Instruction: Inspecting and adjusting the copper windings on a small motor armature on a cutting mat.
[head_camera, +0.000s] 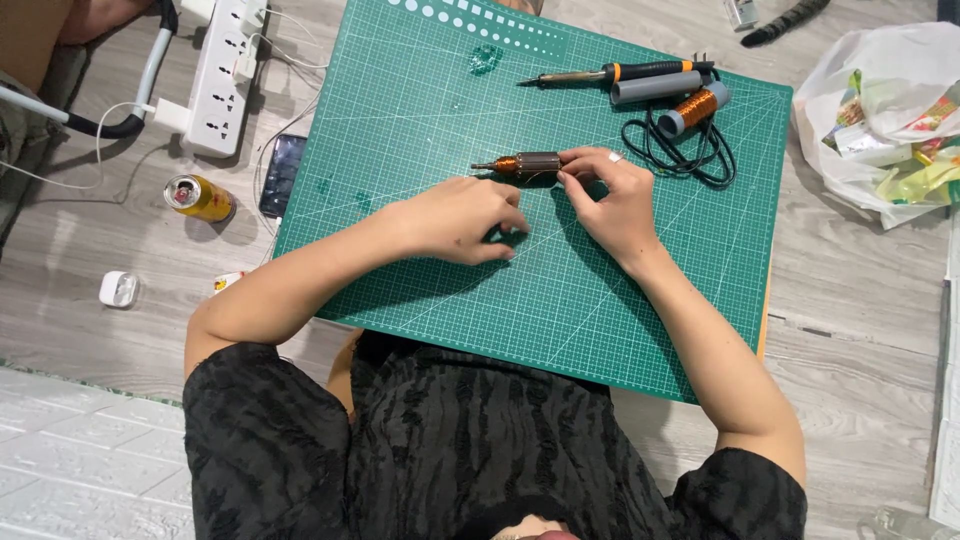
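Home hobby bench, set up on your floor.
You've got a cutting mat, soldering iron, power strip on wood-look flooring.

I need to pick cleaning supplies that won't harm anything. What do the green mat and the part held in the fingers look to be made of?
The green mat looks like matte flexible vinyl or rubber, with a printed white grid. The motor armature, pinched by the right hand near the left hand, looks like glossy copper wire wound on dull dark metal, probably steel.
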